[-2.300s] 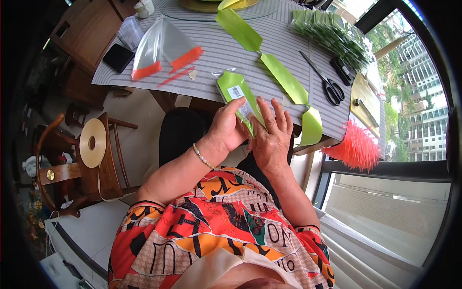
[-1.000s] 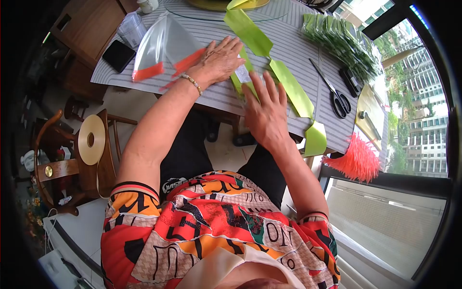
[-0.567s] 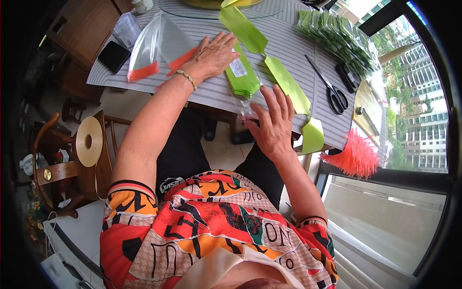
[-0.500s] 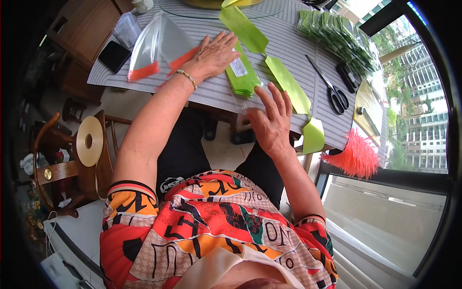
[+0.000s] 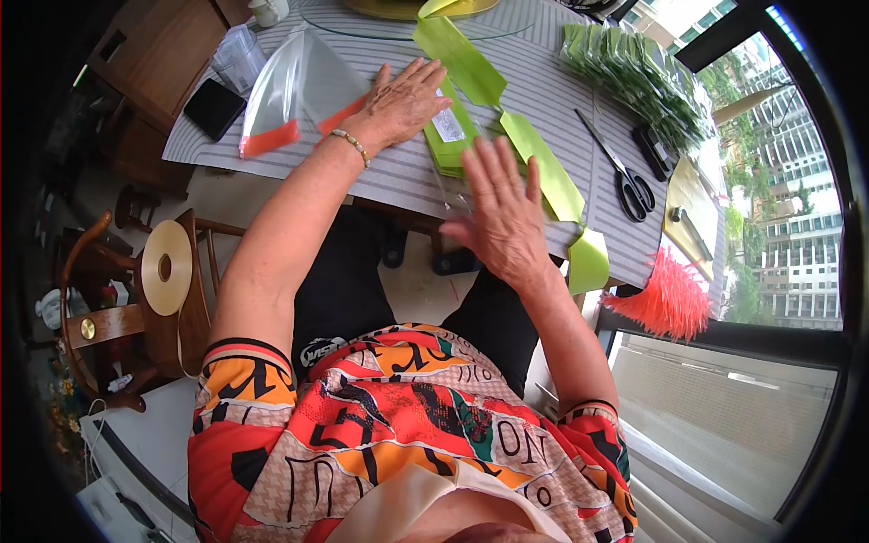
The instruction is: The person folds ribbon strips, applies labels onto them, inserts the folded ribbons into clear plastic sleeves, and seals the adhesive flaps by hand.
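Note:
A bagged green packet [image 5: 448, 131] with a white printed label lies at the table's front edge, its clear plastic end reaching over the edge. My left hand [image 5: 403, 101] lies flat, fingers spread, on the packet's upper left part and hides some of it. Over the packet's lower right end is my right hand [image 5: 500, 213], its fingers apart and slightly blurred, with nothing in them; whether it touches the plastic I cannot tell. To the right runs a long green folded ribbon [image 5: 541, 163]. Clear bags with orange-red strips [image 5: 270, 138] lie left of my left hand.
Scissors [image 5: 625, 176] and a black object [image 5: 652, 152] lie on the right, below a pile of bagged green packets [image 5: 638, 81]. Red fringe [image 5: 670, 299] hangs at the right edge. A black phone-like item [image 5: 214, 109] lies far left. A ribbon roll [image 5: 166, 270] rests on a chair.
Both hands have moved from holding the packet over my lap to the table, where the packet now lies. Most recently, my right hand straightened its fingers and shifted over the packet's lower end.

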